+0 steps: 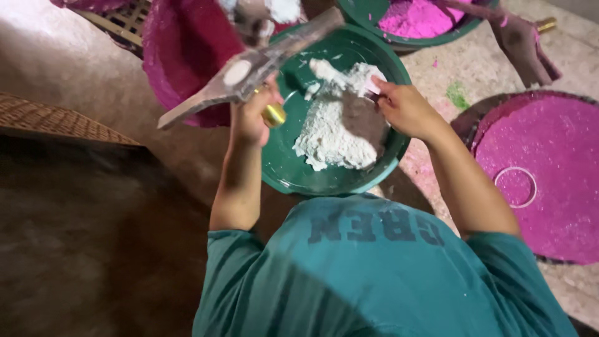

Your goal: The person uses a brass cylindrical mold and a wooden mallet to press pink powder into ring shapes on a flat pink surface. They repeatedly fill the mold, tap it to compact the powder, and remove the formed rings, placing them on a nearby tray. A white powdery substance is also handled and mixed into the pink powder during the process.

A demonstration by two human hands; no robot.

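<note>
Round basin (pixel 287 171): dark green, rim lighter teal. Powder heap (pixel 331 128) inside it: white, lumpy, shadowed grey at right. Hammer-like tool (pixel 243 72): grey, dusted white, one pale round patch. Small knob (pixel 273 115) below it: shiny gold. Shirt (pixel 374 274): teal, darker teal block lettering. Flat tray (pixel 549 168) at right: magenta powder, pale ring mark. Second basin (pixel 424 22): green, pink powder. Floor (pixel 75 75): brownish, one green smear (pixel 457 95). Woven mat (pixel 56 118): tan.

A heavy metal hammer head with a pale round spot on its dusty grey side (pixel 249 68) was held raised and tilted over a round green bowl (pixel 293 171). A white powdery heap with lumps (pixel 331 134) was spread inside the bowl, and a small white lump (pixel 373 81) was pinched at its far edge.
</note>
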